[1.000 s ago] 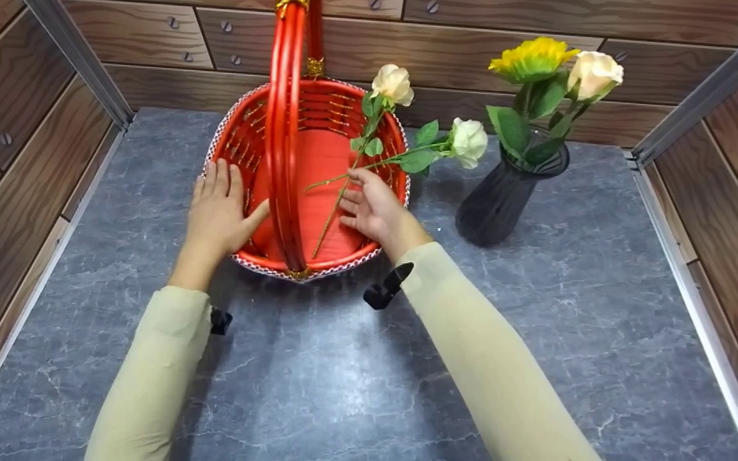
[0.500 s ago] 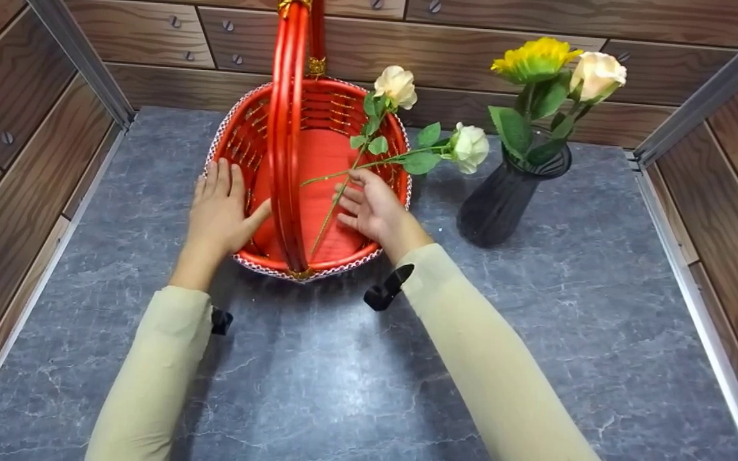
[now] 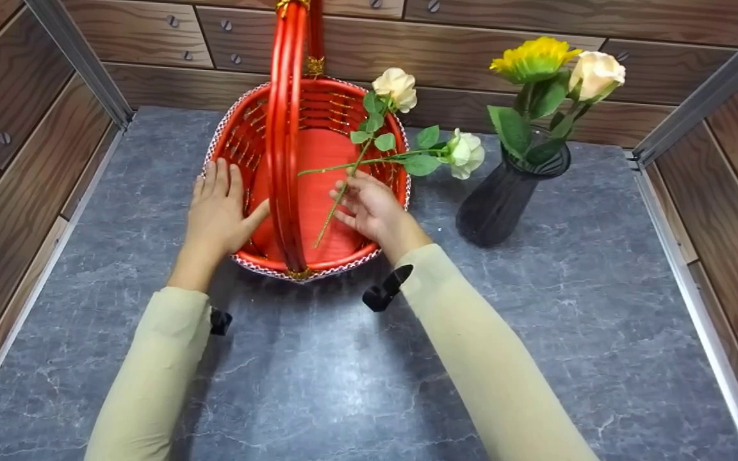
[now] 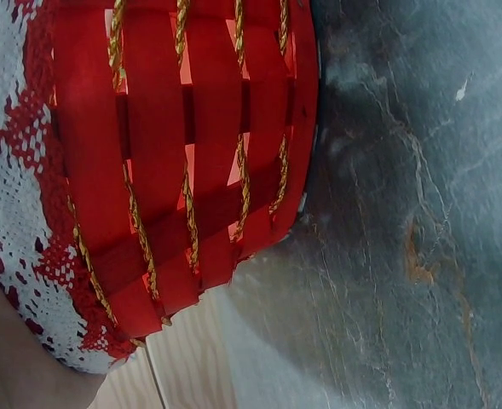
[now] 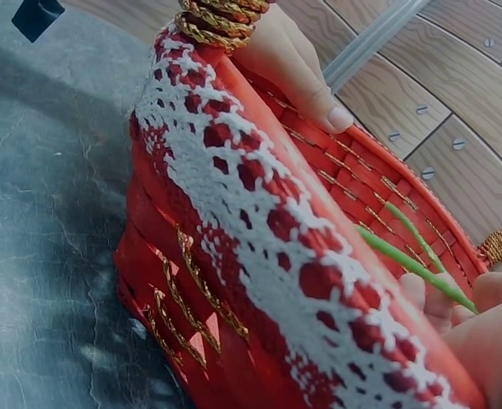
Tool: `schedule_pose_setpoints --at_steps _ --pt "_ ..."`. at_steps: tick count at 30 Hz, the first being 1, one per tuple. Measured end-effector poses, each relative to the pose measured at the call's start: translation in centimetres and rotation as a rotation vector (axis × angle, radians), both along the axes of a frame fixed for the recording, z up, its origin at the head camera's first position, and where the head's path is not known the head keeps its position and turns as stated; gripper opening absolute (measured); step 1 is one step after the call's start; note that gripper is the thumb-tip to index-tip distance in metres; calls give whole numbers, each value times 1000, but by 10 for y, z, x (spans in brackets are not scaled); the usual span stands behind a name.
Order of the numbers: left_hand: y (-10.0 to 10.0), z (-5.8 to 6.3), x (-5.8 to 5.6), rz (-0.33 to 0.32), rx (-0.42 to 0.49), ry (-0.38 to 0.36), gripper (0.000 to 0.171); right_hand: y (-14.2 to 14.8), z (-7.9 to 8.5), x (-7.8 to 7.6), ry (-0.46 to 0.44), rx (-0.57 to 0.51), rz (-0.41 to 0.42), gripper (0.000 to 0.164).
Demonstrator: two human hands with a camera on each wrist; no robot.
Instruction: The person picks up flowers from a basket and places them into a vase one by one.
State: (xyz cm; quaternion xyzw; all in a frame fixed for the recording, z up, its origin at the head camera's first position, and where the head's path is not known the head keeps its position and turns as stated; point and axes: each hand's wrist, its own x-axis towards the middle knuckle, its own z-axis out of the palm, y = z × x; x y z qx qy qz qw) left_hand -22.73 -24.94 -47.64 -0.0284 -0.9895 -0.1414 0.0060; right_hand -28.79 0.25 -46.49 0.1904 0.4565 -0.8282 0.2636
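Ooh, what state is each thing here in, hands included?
Red basket: upright, handle raised.
Left hand: resting against basket, fingers straight.
Right hand: fingers holding a stem, inside basket.
Cream rose: open, stem inside basket.
White rose: open, bloom outside basket.
Vase: standing.
Yellow flower: open, in vase.
Peach rose: partly open, in vase.

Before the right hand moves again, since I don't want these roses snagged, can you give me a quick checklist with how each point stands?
1. Basket supported: ok; the left hand rests on the rim of the red basket.
2. Right hand on a stem: ok; the right hand holds a green stem.
3. One stem held or both: cannot tell; the fingers hide it.
4. Stems free of each other: not ok; the cream rose and white rose cross stems.
5. White bloom inside the basket: not ok; it hangs beyond the rim.
6. Vase apart from the hands: ok.
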Motion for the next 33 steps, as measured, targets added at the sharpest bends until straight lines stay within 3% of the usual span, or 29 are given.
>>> schedule_pose_setpoints --at_steps 19,26,33 --pt "0 0 -1 -8 -6 11 92 -2 1 0 24 -31 -37 42" --pt "0 -2 -2 -4 -2 12 93 -6 2 -2 1 95 -6 42" --pt "0 -2 -2 -3 -5 4 95 -11 -1 -5 -12 282 21 54"
